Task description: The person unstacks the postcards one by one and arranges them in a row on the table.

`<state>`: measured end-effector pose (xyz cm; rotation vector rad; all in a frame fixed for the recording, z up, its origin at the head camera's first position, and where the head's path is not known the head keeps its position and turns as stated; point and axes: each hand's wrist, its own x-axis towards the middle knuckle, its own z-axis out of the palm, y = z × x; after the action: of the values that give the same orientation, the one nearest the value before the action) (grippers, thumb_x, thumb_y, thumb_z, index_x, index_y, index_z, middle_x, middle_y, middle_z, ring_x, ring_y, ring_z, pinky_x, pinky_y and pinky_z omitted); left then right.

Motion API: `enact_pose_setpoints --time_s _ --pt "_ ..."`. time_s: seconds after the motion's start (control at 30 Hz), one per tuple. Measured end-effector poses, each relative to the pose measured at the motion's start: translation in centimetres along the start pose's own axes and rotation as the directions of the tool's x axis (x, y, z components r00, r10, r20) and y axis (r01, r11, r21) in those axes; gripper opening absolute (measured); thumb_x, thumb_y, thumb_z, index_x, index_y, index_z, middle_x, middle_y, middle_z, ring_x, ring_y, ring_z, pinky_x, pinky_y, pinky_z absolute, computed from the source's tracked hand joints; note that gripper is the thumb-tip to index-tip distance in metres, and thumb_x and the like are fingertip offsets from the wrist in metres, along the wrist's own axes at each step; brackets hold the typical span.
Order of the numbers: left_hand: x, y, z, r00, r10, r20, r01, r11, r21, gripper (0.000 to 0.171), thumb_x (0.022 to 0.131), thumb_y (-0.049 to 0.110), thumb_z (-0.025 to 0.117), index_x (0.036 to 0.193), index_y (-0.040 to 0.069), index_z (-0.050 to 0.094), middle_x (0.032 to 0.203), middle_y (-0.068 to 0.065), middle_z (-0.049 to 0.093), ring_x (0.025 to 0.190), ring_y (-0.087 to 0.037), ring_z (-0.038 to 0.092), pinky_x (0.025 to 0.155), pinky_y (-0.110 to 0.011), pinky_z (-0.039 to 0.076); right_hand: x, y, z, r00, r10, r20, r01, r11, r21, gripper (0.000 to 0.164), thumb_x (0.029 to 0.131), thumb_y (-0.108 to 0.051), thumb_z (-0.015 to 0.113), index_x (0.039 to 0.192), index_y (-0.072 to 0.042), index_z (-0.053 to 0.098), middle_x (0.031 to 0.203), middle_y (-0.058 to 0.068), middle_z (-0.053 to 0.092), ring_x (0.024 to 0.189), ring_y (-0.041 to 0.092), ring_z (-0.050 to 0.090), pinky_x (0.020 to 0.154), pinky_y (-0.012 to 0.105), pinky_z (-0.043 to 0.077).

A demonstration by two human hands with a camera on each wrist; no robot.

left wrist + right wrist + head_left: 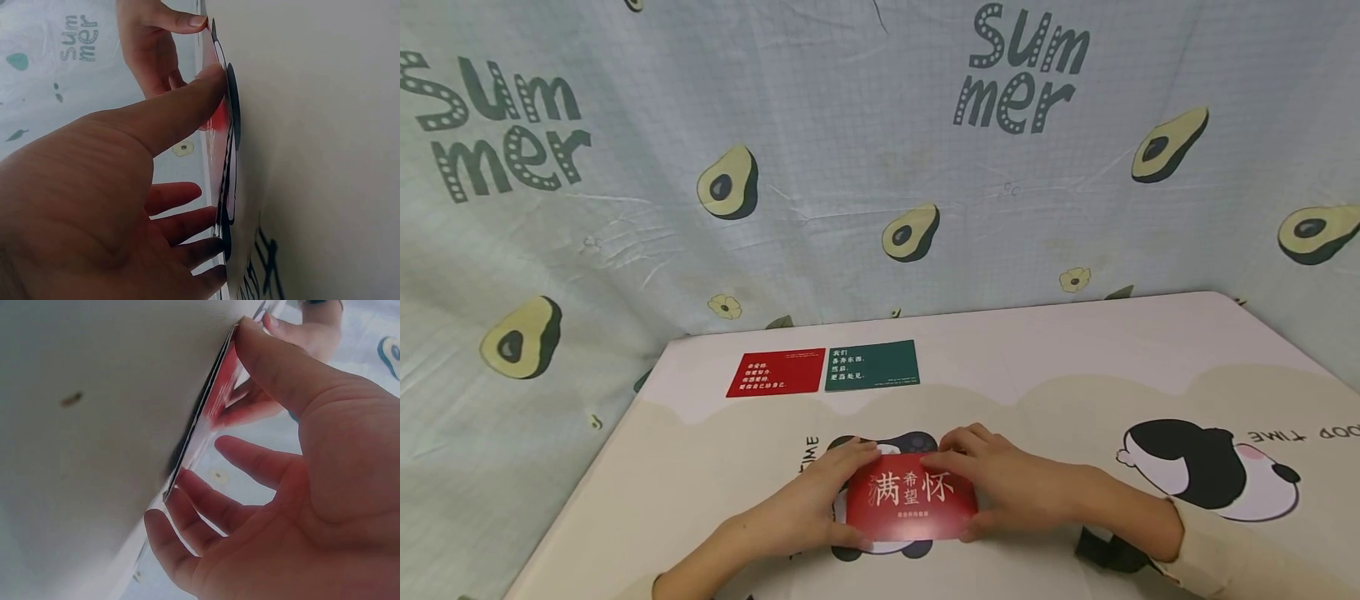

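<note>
A red card with large white characters (pixel 912 508) lies low over a panda drawing on the table, in the middle of the head view. My left hand (pixel 808 504) holds its left side, thumb at the near corner and fingers at the far edge. On the opposite side my right hand (pixel 1018 487) grips it the same way, index finger reaching over the far right corner. Seen edge-on in the right wrist view, the card (pixel 219 394) shows thin layered edges; whether it is one card or several I cannot tell.
Toward the back left of the table (pixel 1037 350) lie a red card with white text (pixel 778 372) and a dark green one (pixel 872 365), side by side. A curtain with avocado prints (pixel 820 125) hangs behind. Beneath my right wrist is a black object (pixel 1108 550).
</note>
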<state>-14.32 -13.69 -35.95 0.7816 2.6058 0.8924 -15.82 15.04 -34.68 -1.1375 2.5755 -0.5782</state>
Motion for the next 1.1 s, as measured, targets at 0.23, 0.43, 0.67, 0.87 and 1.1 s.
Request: enact_pose_setpoints --time_s 0.23,0.43,0.67,0.87,1.1 --pt "-0.08 0.04 0.05 1.0 0.02 -0.021 -0.02 1.0 0.012 0.087 0.068 0.03 0.086 0.142 0.017 0.043 0.14 -0.003 0.041 0.129 -0.025 0.036 0.083 -0.034 0.054 -0.06 0.05 0.07 0.999 -0.032 -0.022 0.032 0.999 -0.001 0.078 0.075 -0.044 0.079 0.143 -0.03 0.042 0.13 -0.008 0.039 0.122 0.015 0.033 0.088 0.031 0.05" --pt "-0.14 0.2 -0.01 0.999 0.033 -0.029 -0.033 0.999 0.012 0.088 0.067 0.03 0.087 0.141 0.019 0.043 0.138 0.0 0.041 0.127 -0.023 0.037 0.081 -0.03 0.053 -0.02 0.16 0.13 0.999 -0.035 -0.026 0.035 0.999 -0.006 0.08 0.075 -0.044 0.079 0.143 -0.029 0.041 0.13 -0.007 0.039 0.122 0.015 0.033 0.087 0.03 0.05" --pt "-0.09 0.26 -0.04 0.998 0.049 -0.045 -0.047 0.998 0.028 0.088 0.067 0.03 0.087 0.142 0.018 0.042 0.137 0.001 0.04 0.126 -0.022 0.038 0.082 -0.029 0.053 0.07 0.21 0.11 0.999 -0.025 -0.031 0.025 0.999 0.023 0.082 0.072 -0.04 0.082 0.143 -0.027 0.042 0.126 -0.008 0.038 0.12 0.015 0.033 0.083 0.025 0.051" --pt "-0.23 0.26 0.03 0.996 0.068 -0.059 -0.066 0.997 0.041 0.088 0.068 0.032 0.086 0.142 0.016 0.042 0.135 0.001 0.039 0.124 -0.02 0.038 0.083 -0.029 0.052 0.13 0.22 0.06 0.999 -0.021 -0.025 0.022 0.999 0.05 0.083 0.071 -0.04 0.083 0.142 -0.029 0.042 0.126 -0.008 0.038 0.12 0.016 0.033 0.08 0.024 0.052" --pt "-0.22 0.31 0.02 0.996 0.063 -0.062 -0.06 0.997 0.055 0.089 0.068 0.032 0.086 0.143 0.017 0.041 0.135 0.001 0.039 0.124 -0.021 0.039 0.083 -0.029 0.053 0.07 0.26 0.07 1.0 -0.021 -0.02 0.021 0.999 0.03 0.083 0.073 -0.043 0.081 0.144 -0.029 0.04 0.127 -0.008 0.039 0.12 0.015 0.034 0.085 0.026 0.051"
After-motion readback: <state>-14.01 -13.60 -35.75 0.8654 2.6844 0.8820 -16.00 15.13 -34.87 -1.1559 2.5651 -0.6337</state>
